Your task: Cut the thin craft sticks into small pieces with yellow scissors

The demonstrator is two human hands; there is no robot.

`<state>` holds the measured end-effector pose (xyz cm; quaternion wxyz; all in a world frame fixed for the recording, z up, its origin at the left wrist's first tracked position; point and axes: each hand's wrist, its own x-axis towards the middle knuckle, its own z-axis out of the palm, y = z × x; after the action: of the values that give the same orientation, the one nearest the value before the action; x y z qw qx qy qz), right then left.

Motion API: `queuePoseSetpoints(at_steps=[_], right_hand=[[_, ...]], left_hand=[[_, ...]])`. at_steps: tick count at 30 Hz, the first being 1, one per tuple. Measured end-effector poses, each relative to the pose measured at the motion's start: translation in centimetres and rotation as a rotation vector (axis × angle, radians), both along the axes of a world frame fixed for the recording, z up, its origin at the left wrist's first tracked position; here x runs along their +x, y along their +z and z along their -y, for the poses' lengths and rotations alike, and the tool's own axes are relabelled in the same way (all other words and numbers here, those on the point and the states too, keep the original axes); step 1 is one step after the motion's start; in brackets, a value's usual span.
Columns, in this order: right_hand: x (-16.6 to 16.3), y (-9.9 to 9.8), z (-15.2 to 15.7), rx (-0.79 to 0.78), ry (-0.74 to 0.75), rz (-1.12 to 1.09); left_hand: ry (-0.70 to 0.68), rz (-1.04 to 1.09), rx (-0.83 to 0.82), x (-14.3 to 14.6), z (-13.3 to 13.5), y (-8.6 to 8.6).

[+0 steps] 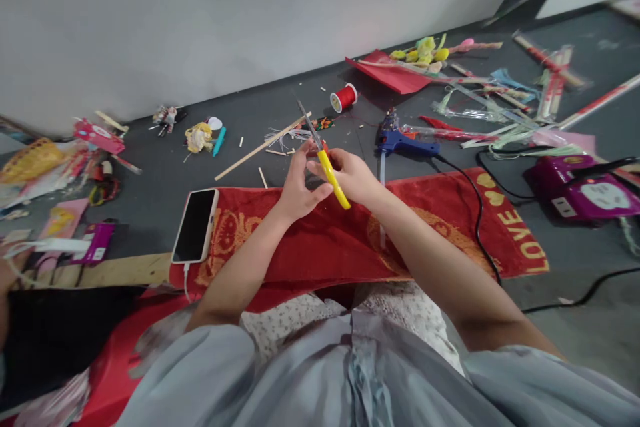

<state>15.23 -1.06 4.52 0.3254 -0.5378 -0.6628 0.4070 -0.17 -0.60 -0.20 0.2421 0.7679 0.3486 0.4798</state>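
Observation:
My right hand (353,177) grips yellow-handled scissors (331,173), whose grey blades point up and away to the left. My left hand (299,185) is closed in a pinch right beside the scissor handles; what its fingers hold is too small to make out. Both hands hover over the far edge of a red towel (320,240) with gold print. Thin wooden sticks (260,149) and pale strands lie on the dark floor just beyond the hands.
A phone (195,225) lies on the towel's left end. A blue glue gun (405,142), a red thread spool (343,98), a purple power strip (583,195), black cables and scattered craft scraps cover the floor. A grey wall stands behind.

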Motion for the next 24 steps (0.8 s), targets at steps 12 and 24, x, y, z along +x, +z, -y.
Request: queuePoseSetpoints(at_steps=[12,24], right_hand=[[0.7,-0.2,-0.1,0.253,-0.097,0.275],[0.6,-0.5,0.1,0.315,-0.037,0.310]], left_hand=[[0.598,-0.329,0.528,-2.8,-0.1,4.6],[0.567,-0.371,0.539,-3.4,-1.1,4.1]])
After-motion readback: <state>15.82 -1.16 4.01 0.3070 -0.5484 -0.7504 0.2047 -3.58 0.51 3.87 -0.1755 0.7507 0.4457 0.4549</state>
